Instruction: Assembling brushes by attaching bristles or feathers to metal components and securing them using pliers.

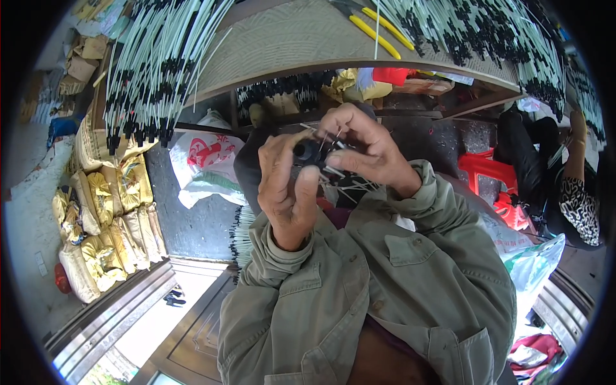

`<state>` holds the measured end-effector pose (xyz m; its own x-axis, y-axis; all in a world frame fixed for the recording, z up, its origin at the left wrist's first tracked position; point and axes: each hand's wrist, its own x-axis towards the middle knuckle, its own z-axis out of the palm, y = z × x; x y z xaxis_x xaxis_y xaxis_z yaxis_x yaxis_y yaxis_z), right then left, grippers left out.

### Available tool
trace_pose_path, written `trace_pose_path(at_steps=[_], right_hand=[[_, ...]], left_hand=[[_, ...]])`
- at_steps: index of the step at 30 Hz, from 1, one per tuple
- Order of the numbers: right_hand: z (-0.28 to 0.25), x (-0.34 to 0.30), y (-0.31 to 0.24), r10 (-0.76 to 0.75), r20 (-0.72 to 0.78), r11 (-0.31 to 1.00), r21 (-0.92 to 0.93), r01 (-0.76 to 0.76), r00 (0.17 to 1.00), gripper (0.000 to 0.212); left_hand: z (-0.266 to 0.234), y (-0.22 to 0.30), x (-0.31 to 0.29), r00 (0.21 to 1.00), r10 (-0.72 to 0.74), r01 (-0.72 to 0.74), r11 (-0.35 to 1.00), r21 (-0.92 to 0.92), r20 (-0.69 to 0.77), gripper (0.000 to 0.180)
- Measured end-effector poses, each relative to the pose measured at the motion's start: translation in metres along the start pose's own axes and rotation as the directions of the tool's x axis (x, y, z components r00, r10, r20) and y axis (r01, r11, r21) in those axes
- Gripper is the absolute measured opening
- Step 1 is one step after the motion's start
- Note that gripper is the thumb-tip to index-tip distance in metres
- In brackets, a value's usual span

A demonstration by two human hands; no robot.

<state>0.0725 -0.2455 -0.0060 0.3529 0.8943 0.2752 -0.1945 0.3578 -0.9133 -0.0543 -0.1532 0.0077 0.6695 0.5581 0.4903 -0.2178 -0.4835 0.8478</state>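
Note:
My left hand (282, 183) is curled around a dark round piece with a hole in its end (307, 153), held in front of my chest. Beside it, several thin pale sticks (350, 185) poke out below and between my hands. My right hand (372, 151) comes from the right, thumb and bent forefinger closing on the sticks and dark parts next to the round piece. Exactly what those fingertips pinch is partly hidden.
A bench (276, 48) ahead carries pale rods with black ends (170, 70) and yellow-handled pliers (378, 32). Yellowish sacks (106, 224) stand left, a white plastic bag (204, 157) nearer. At right are a red stool (487, 170) and another person's arm (576, 147).

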Motion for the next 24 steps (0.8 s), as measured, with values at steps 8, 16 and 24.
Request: trace_pose_path(at_steps=[8, 16, 24], right_hand=[[0.014, -0.023, 0.005, -0.423, -0.106, 0.732, -0.626, 0.270, 0.900, 0.060], [0.027, -0.031, 0.011, -0.406, -0.194, 0.808, -0.532, 0.252, 0.893, 0.051], [0.017, -0.020, 0.025, -0.415, -0.168, 0.826, -0.482, 0.292, 0.894, 0.028]], left_hand=[[0.004, -0.006, -0.008, 0.962, -0.224, 0.211, 0.973, -0.095, -0.156, 0.027], [0.004, -0.007, -0.008, 0.940, -0.253, 0.210, 0.958, -0.196, -0.227, 0.033], [0.003, -0.006, -0.007, 0.949, -0.249, 0.212, 0.958, -0.191, -0.194, 0.037]])
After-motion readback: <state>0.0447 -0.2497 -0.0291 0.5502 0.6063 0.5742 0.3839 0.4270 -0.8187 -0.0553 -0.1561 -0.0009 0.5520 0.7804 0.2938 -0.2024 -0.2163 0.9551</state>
